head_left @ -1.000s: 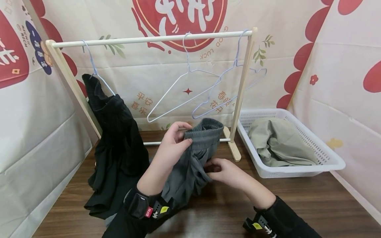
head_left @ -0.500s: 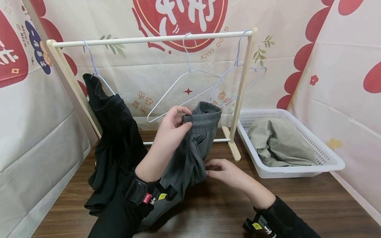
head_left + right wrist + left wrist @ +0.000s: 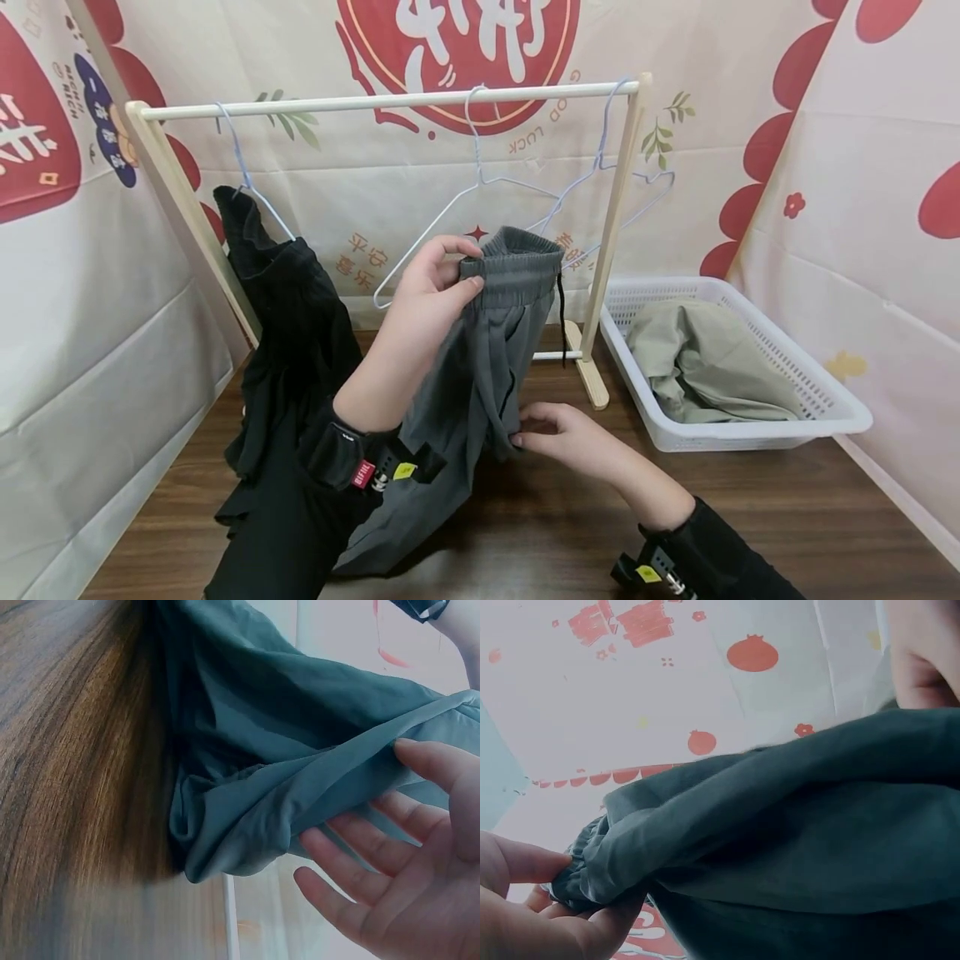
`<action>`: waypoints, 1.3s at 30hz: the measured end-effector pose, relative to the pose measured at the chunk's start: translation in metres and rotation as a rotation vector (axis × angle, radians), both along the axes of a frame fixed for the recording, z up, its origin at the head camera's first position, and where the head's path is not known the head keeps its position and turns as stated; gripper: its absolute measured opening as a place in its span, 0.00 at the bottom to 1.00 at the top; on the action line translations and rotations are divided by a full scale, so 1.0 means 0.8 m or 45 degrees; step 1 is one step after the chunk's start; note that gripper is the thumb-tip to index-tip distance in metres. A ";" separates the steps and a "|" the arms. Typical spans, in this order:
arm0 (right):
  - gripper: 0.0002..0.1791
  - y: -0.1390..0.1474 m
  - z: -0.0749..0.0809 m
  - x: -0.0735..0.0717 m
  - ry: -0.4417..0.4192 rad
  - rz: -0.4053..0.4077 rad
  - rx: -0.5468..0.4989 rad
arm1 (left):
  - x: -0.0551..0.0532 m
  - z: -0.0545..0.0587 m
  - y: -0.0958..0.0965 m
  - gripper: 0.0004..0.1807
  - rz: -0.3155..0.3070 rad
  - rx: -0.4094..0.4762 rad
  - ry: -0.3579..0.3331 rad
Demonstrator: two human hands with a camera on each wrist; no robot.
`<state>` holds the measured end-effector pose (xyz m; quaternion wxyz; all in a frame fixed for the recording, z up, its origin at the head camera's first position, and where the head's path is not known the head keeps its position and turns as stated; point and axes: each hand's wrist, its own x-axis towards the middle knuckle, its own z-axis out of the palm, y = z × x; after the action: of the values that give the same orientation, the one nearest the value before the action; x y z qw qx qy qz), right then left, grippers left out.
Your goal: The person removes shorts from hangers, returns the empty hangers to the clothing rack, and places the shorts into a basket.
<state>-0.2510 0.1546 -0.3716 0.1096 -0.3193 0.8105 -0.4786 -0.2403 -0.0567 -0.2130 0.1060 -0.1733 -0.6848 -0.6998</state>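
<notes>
Grey pants (image 3: 495, 350) with a gathered elastic waistband and a dark drawstring are held up in front of the rack, their lower part trailing to the table. My left hand (image 3: 423, 308) pinches the side of the waistband between thumb and fingers, as the left wrist view also shows. Lower down, my right hand (image 3: 566, 437) touches the side of the fabric. In the right wrist view its fingers (image 3: 367, 844) are spread and fairly straight against the cloth. Black pants (image 3: 288, 317) hang from a hanger at the rack's left end.
A wooden rack (image 3: 375, 103) spans the table. On its rail hang a white hanger (image 3: 431, 227) in the middle and a blue hanger (image 3: 602, 142) at the right. A white basket (image 3: 757, 433) holding beige cloth (image 3: 712, 367) stands at the right. Printed cloth (image 3: 862, 208) surrounds the table.
My left hand has risen with the waistband, lifting the pants up in front of the hangers and straightening them. The drawstring now shows. My right hand has stayed nearly in place.
</notes>
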 end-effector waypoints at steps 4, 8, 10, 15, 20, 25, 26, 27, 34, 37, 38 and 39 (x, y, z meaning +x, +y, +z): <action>0.14 0.002 0.003 0.001 0.035 -0.014 0.004 | -0.004 0.008 -0.001 0.13 -0.001 0.023 0.023; 0.19 0.003 0.006 0.000 0.023 -0.033 -0.073 | -0.002 0.017 -0.001 0.13 0.000 0.059 0.057; 0.19 0.002 0.006 -0.002 0.011 -0.031 -0.122 | -0.002 0.021 -0.001 0.13 -0.008 0.079 0.060; 0.14 0.001 0.004 -0.006 -0.067 -0.036 -0.198 | 0.000 0.030 -0.002 0.13 -0.028 0.136 0.058; 0.16 0.002 0.002 -0.008 -0.161 -0.128 -0.225 | 0.002 0.037 -0.002 0.13 -0.056 0.192 0.080; 0.19 0.001 0.000 -0.007 -0.219 -0.187 -0.219 | 0.003 0.047 -0.001 0.13 -0.116 0.257 0.120; 0.20 0.000 0.000 -0.007 -0.219 -0.198 -0.199 | 0.004 0.049 -0.001 0.13 -0.133 0.269 0.129; 0.21 0.000 0.000 -0.007 -0.216 -0.217 -0.175 | 0.004 0.051 0.000 0.13 -0.146 0.280 0.136; 0.44 0.000 0.000 -0.007 -0.202 -0.246 -0.182 | 0.007 0.060 0.005 0.14 -0.181 0.323 0.193; 0.52 0.000 0.001 -0.006 -0.142 -0.214 -0.230 | 0.008 0.065 0.007 0.14 -0.204 0.353 0.200; 0.55 0.000 0.002 -0.006 -0.122 -0.189 -0.252 | 0.008 0.067 0.008 0.14 -0.212 0.363 0.199; 0.57 0.000 0.002 -0.005 -0.102 -0.165 -0.272 | 0.008 0.069 0.009 0.14 -0.220 0.372 0.200</action>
<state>-0.2553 0.1543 -0.3700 0.0759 -0.2568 0.7688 -0.5807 -0.2336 -0.0492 -0.1581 0.1226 -0.2683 -0.5480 -0.7827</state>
